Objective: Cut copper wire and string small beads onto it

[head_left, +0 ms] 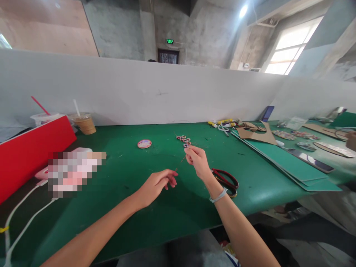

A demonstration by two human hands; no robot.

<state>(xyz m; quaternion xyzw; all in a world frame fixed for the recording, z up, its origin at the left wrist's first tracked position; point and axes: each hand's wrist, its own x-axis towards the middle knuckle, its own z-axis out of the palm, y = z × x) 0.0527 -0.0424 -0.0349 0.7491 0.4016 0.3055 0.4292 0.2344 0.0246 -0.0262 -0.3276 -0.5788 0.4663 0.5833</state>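
Note:
Over the middle of the green tabletop, my right hand (195, 157) pinches a small strip of beadwork (183, 140) with flower-like rings in red, white and dark beads. The beadwork sticks out beyond my fingertips. From that pinch a thin copper-coloured wire (183, 160) slants down towards my left hand (160, 184). Its fingers are bent and drawn together at the wire's lower end; the exact contact is too fine to make out. Red-handled pliers (226, 179) lie beside my right wrist, partly hidden by it. A round, patterned disc (144, 144) with a red rim lies farther back.
At left are a red panel (33, 154), a drink cup (84, 123) and white cables (26, 207). On the right lie green boards (278, 159), cut cardboard (258, 134) and yellow tubes (222, 121). A grey partition (133, 89) borders the back. Another person's hand (351, 140) shows far right.

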